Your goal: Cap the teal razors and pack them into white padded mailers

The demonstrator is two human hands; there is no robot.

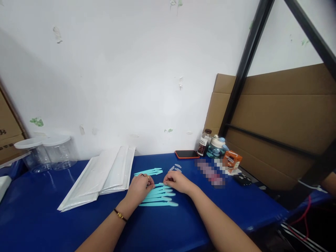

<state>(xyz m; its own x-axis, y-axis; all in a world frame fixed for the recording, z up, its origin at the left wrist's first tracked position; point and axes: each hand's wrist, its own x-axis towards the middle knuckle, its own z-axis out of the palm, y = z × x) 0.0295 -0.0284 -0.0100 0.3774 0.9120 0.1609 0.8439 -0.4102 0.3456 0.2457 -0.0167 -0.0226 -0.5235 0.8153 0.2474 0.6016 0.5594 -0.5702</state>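
My left hand (pixel 141 187) is closed with thumb and fingers on the handle of a turquoise eyebrow razor (pixel 159 184). At that razor's tip, my right hand (pixel 178 181) is pinched; what lies between its fingertips is too small to make out. Below them, several more turquoise razors (pixel 164 204) lie side by side, tips to the right, their handle ends partly hidden by my left hand. A few other razors (pixel 151 171) rest just beyond my left hand. Several small clear caps (pixel 177 166) are scattered behind my right hand.
White plastic-wrapped packs (pixel 105 171) lie left on the blue table (pixel 86 227), near clear lidded jars (pixel 61 154). Along the back right are a phone (pixel 187 154), a dark-capped bottle (pixel 204 143), a water bottle (pixel 216 148) and an orange box (pixel 232 161). A black metal frame stands right.
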